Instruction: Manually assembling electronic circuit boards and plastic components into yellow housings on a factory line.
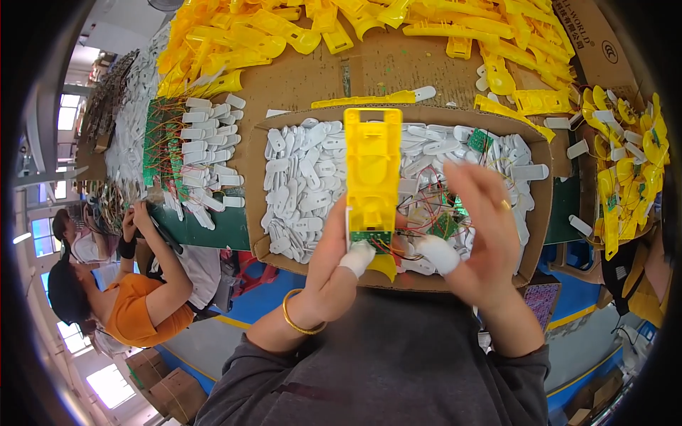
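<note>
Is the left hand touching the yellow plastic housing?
Touching. In the head view, the left hand grips the yellow plastic housing at its lower end, its taped thumb pressed by the green circuit board.

Left hand (334, 263) gripping yellow plastic shell (372, 177), right hand (483, 234) seemingly touching wires (433, 206)

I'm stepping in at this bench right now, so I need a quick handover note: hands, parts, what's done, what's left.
Left hand: grips the long yellow plastic housing upright, thumb in a white finger cot.
Right hand: open beside it, touching nothing clearly.
Small green circuit board with red wires sits at the housing's lower end.
White plastic tabs fill the cardboard tray; more yellow housings are piled beyond.
Done: board placed. Left: cannot tell whether it is fastened.
</note>
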Available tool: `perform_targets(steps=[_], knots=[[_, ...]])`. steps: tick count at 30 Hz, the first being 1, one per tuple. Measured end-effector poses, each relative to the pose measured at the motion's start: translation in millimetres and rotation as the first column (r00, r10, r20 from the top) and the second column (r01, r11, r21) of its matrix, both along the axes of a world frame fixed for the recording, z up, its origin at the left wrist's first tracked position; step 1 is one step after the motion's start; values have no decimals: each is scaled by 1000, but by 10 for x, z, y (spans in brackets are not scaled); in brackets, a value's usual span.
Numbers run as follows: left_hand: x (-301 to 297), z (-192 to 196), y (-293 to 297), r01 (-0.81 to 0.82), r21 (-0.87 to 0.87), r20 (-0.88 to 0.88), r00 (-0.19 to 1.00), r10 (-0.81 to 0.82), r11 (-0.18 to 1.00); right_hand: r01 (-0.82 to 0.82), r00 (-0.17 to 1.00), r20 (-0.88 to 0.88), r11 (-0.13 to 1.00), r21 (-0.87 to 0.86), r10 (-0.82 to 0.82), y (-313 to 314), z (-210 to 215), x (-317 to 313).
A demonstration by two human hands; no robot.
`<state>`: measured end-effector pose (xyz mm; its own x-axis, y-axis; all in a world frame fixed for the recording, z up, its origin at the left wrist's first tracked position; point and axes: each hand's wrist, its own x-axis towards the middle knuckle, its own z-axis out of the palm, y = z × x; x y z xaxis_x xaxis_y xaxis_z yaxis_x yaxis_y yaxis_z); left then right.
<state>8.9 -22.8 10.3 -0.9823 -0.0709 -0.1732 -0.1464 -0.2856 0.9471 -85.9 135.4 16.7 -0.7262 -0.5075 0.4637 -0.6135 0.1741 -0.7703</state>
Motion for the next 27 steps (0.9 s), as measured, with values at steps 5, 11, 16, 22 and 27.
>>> perform_targets(steps=[5,11,16,22,27], knots=[[-57,88,57,48,20,-40,998,-47,999,-440,408,837,882,-169,364,-72,-60,-174],[-1,-138,-7,44,-625,-91,988,-128,780,-306,341,885,928,-213,316,-88,-346,9],[-32,-214,-50,11,-656,-99,990,-100,754,-221,300,864,911,-350,404,-219,-311,-4],[-289,85,-71,-18,165,13,1000,17,986,-269,226,726,758,-594,649,-227,-74,-261],[-428,62,36,-71,517,-47,993,112,853,-17,463,724,821,-570,512,-135,149,-275]])
